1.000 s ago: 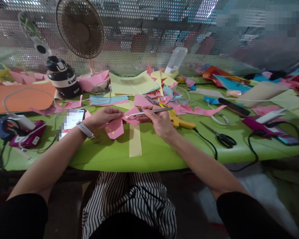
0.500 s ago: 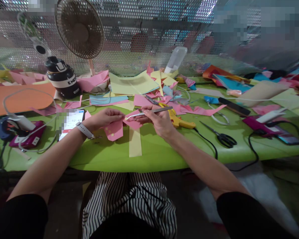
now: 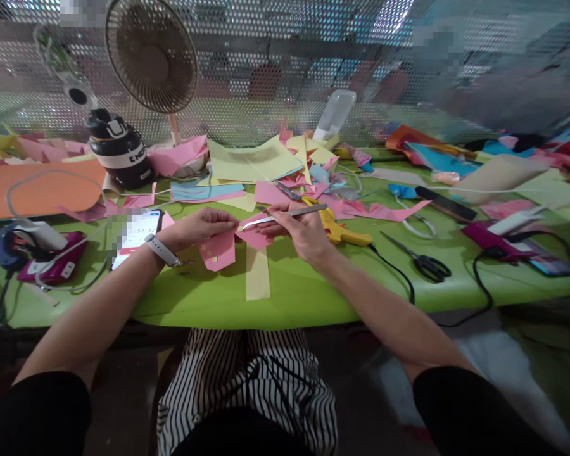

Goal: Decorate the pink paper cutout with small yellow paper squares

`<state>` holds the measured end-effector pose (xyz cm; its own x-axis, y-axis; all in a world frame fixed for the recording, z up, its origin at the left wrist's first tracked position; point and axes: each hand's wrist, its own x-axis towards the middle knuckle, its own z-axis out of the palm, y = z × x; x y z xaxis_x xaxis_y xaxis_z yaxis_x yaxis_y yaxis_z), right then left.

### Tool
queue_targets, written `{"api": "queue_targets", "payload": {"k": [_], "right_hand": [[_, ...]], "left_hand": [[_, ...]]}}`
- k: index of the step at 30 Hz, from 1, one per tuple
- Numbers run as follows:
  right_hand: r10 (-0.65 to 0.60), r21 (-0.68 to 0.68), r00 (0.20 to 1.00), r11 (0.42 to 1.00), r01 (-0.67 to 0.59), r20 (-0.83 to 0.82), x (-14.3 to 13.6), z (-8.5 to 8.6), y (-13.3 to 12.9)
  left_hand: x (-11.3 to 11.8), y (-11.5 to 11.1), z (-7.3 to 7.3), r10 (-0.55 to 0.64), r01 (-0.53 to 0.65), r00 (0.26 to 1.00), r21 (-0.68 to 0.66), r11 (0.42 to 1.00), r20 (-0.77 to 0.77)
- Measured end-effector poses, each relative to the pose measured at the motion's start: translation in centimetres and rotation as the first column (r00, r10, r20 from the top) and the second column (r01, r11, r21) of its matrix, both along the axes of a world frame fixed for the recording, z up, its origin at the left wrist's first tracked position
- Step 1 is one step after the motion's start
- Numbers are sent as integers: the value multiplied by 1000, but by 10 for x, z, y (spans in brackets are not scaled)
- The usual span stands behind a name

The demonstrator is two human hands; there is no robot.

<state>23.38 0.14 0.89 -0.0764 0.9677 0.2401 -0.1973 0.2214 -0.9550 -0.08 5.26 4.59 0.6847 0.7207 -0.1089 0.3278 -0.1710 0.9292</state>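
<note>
My left hand [image 3: 209, 227] pinches the edge of a pink paper piece [image 3: 218, 252] dotted with small yellow squares. Between the fingers of my right hand [image 3: 304, 231] lies a pair of metal tweezers [image 3: 285, 216], its tip resting at a tiny yellow bit [image 3: 240, 228] by my left fingertips. More pink paper [image 3: 255, 238] spreads under the tweezers; whether it is one piece with the left part I cannot tell. Below it a pale yellow strip [image 3: 257, 275] lies on the green table cover [image 3: 308, 297].
A yellow glue gun [image 3: 342, 233] and black scissors [image 3: 427, 261] lie right of my hands. A phone [image 3: 137, 237] and a power strip [image 3: 57, 259] are at the left. Behind stand a black bottle [image 3: 121, 152], a fan [image 3: 152, 57] and heaped paper scraps [image 3: 251, 158].
Hardly anything differs. The pink paper and the tweezers have shifted very slightly, and the tweezers' tip stays close to my left fingertips.
</note>
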Motion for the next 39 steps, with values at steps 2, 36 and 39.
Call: {"api": "queue_targets", "payload": {"k": [2, 36, 39], "right_hand": [[-4, -4, 1000, 1000, 4, 15, 0, -1, 0], [-177, 256, 909, 963, 82, 376, 2, -6, 4], [-195, 242, 906, 964, 108, 375, 2, -6, 4]], "left_hand": [[0, 0, 1, 5, -5, 1000, -12, 1000, -2], [-5, 6, -9, 53, -29, 993, -220, 975, 104], [-5, 6, -10, 20, 7, 993, -227, 974, 117]]}}
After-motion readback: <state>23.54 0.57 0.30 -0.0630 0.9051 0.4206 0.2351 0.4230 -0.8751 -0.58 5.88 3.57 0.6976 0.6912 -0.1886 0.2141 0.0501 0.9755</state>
